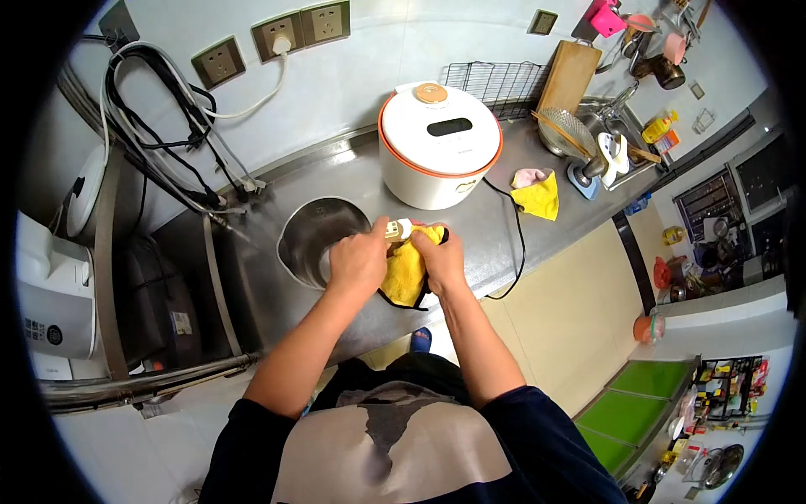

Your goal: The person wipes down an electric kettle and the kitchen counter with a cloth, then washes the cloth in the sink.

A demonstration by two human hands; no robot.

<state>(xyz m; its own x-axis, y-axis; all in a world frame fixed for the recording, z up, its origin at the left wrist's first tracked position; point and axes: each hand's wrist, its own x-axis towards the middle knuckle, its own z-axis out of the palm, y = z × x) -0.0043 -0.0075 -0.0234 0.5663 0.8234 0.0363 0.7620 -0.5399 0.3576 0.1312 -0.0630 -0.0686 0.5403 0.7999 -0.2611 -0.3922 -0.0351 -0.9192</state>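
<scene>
Beside a round steel pot on the counter, my left hand is closed on a small cream-and-white plastic piece. The pot's inside is partly hidden by that hand, and I cannot tell whether the piece is joined to it. My right hand grips a yellow cloth with a dark edge, its thumb pressing near the plastic piece. Just behind both hands stands a white rice cooker with an orange rim and its lid down.
A black power cord curves over the counter's front edge. Further right are another yellow cloth, a strainer basket and a sink. Cables hang at the left, above a recess beside the steel counter.
</scene>
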